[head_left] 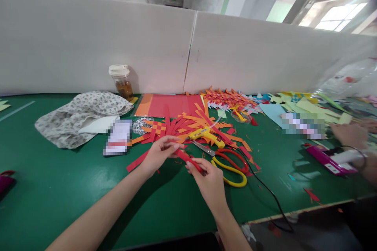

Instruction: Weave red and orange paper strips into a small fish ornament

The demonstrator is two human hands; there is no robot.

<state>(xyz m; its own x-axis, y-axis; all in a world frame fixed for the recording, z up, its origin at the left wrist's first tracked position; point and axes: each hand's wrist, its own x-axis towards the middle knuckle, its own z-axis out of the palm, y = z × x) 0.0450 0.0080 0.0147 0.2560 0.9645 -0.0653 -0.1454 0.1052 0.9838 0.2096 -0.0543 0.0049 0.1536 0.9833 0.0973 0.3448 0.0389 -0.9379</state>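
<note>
A red paper strip (187,158) is hanging short of the desk's (59,204) front edge

Towards the far edge, an orange-and-red woven patch (158,128) is lying with unwoven tails, apparently part-finished; loose strips (167,121) are heaping beside it. The left hand (161,151) is pinching the strip's left end, its grip closed; the right hand (208,173) is clamping the right end, hiding its tip. By the right edge, a co-worker's hand (350,135) is blurring.

Head view, forward and down
From close above, it faces across the green table (67,192) to the white partition (118,43).
</note>
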